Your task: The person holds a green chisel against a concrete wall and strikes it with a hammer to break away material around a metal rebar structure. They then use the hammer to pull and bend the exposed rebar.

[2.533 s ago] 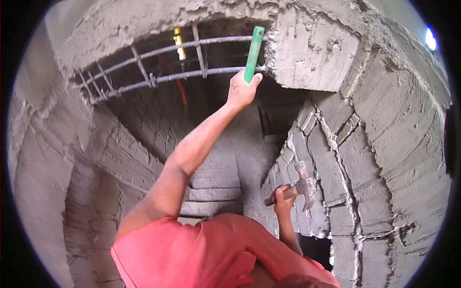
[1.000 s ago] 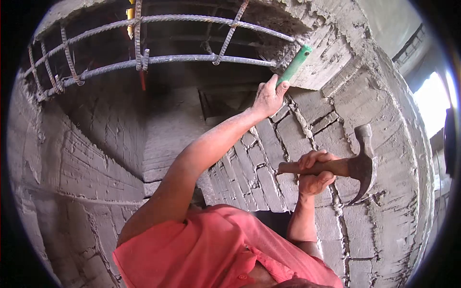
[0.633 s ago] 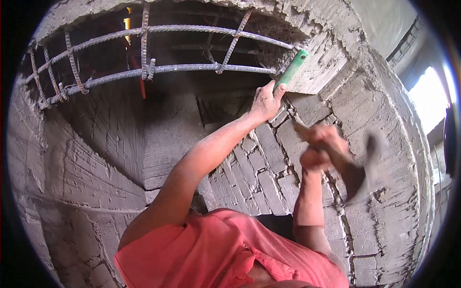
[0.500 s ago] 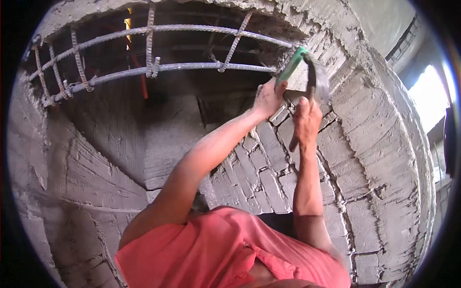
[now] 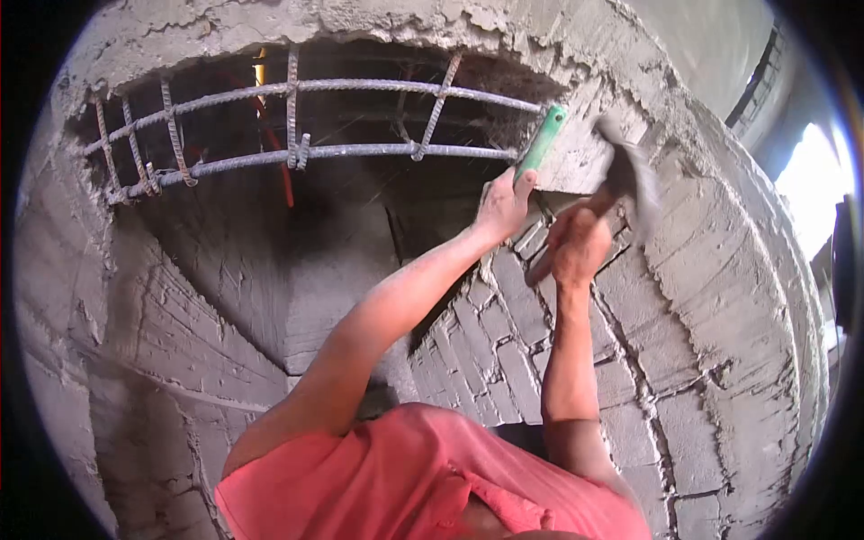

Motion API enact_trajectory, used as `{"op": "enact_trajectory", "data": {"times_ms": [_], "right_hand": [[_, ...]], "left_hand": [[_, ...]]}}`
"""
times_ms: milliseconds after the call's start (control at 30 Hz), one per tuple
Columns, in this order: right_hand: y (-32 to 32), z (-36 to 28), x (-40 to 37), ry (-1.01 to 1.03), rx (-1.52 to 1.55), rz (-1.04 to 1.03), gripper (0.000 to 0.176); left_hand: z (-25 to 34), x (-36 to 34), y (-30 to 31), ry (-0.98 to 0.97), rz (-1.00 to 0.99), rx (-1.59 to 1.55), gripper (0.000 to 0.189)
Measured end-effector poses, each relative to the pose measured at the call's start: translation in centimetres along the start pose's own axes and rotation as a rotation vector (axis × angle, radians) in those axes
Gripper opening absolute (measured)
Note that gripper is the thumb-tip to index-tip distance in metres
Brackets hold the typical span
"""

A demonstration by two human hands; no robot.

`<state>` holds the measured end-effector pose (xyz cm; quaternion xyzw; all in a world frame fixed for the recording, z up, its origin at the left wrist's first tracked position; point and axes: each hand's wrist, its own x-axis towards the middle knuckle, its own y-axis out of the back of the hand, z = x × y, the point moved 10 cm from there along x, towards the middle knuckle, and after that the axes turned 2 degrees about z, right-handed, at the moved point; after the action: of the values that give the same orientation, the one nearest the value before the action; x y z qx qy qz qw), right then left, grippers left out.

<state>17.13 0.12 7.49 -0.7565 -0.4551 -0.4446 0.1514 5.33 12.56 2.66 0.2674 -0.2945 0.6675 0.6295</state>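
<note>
My left hand is closed around a tool with a green handle. The handle slants up to the right, with a hole in its upper end, beside the broken edge of the concrete. Most of the tool's lower part is hidden by my hand, so I cannot tell its kind. My right hand grips a hammer by its handle. The hammer head is blurred by motion and held off to the right of the green handle, apart from it.
Two long rebars with cross ties span a dark opening in the wall, just left of the green handle. Rough concrete edges it above. Brickwork lies below, and plastered blocks curve down the right side.
The hammer has swung right, away from the top of the green handle, which it overlapped before. My left hand keeps its grip. The whole view has shifted slightly, with the rebars now lower.
</note>
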Motion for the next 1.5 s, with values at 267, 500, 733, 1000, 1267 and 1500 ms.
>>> {"op": "enact_trajectory", "data": {"times_ms": [267, 500, 733, 1000, 1267, 1500], "right_hand": [[-1.9, 4.5, 1.8, -0.091, -0.27, -0.066, 0.042], [1.3, 1.3, -2.4, 0.0, 0.526, 0.245, 0.043], [-0.3, 1.4, -0.2, 0.462, -0.376, 0.009, 0.038], [-2.1, -1.0, -3.2, 0.113, 0.415, -0.084, 0.05], [-2.0, 3.9, 2.5, -0.088, 0.044, -0.084, 0.049], [2.3, -3.4, 1.3, 0.318, 0.705, 0.08, 0.038]], "left_hand": [[-0.2, -0.1, 0.4, 0.067, 0.077, -0.018, 0.055], [-1.0, -0.4, -0.1, 0.06, 0.057, 0.196, 0.048], [-0.5, -0.4, -0.2, 0.056, 0.043, 0.304, 0.044], [-0.9, 0.4, -0.2, -0.021, 0.04, 0.133, 0.049], [-0.3, 0.6, -0.4, -0.009, 0.016, 0.139, 0.056], [-0.5, 0.1, 0.1, 0.084, 0.01, 0.177, 0.061]]}}
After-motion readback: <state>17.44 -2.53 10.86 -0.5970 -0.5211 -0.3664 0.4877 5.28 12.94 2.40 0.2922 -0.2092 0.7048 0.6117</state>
